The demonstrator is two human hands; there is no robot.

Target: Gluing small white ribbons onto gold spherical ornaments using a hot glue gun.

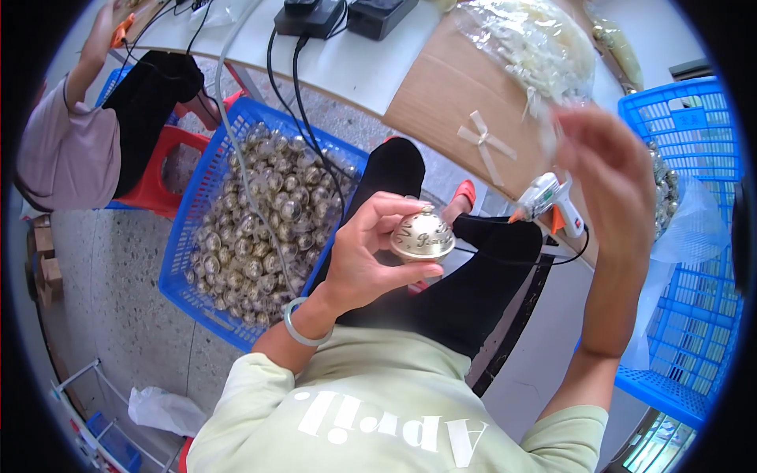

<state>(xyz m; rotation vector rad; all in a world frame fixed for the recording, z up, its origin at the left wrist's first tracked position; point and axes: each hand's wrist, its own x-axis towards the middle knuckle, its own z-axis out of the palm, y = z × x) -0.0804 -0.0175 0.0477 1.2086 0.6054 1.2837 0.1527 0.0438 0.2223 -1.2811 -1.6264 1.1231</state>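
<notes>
A worker's left hand (367, 252) grips a gold jingle bell (423, 236) over the lap, loop upward, fingers wrapped round it. The raised right hand (611, 177), blurred, grip unclear, hangs up and right of the bell beside a glue gun (548, 197).

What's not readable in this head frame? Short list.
- Right hand: motion-blurred; whether it pinches anything cannot be told.
- Gold bell: left hand fingers cover its near side and underside.
- Glue gun: nozzle tip too small to show glue.
- Right blue crate: cut by the lens rim; contents mostly hidden under plastic film.
- Co-worker's hands: at the top-left edge, too small.
</notes>
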